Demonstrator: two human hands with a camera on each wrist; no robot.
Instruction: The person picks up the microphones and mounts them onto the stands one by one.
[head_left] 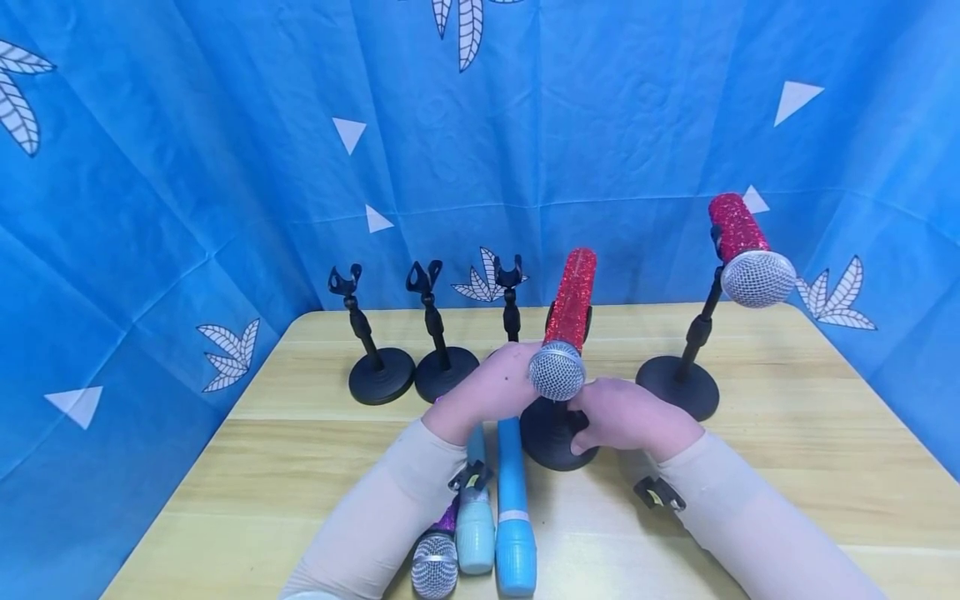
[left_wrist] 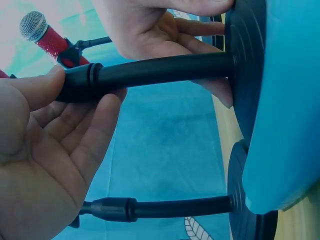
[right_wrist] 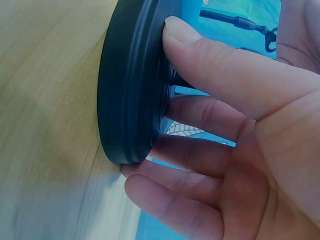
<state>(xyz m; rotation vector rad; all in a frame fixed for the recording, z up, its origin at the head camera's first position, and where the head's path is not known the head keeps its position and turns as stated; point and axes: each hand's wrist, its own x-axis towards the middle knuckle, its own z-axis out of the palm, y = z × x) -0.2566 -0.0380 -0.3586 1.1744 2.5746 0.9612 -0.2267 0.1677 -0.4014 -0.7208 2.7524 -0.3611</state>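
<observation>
A glittery red microphone (head_left: pixel 572 296) with a silver mesh head sits tilted on a black desk stand, its head toward me. My left hand (head_left: pixel 504 387) holds that stand's pole (left_wrist: pixel 165 72) at the collar, thumb on one side and fingers on the other. The right hand (head_left: pixel 633 417) grips the round base (right_wrist: pixel 131 90), its thumb on the top face and fingers at the rim. In the head view the microphone head hides part of the pole. Below the left forearm lie a blue microphone (head_left: pixel 512 483), a pale teal one (head_left: pixel 475 533) and a purple one (head_left: pixel 435 565).
Three black stands with bare clips, the left (head_left: pixel 365 333), middle (head_left: pixel 437 333) and right (head_left: pixel 512 300), stand toward the back. A second red microphone (head_left: pixel 738 229) rests on a stand (head_left: pixel 693 342) at the right. Blue patterned cloth (head_left: pixel 600 125) hangs behind the wooden table (head_left: pixel 247 483).
</observation>
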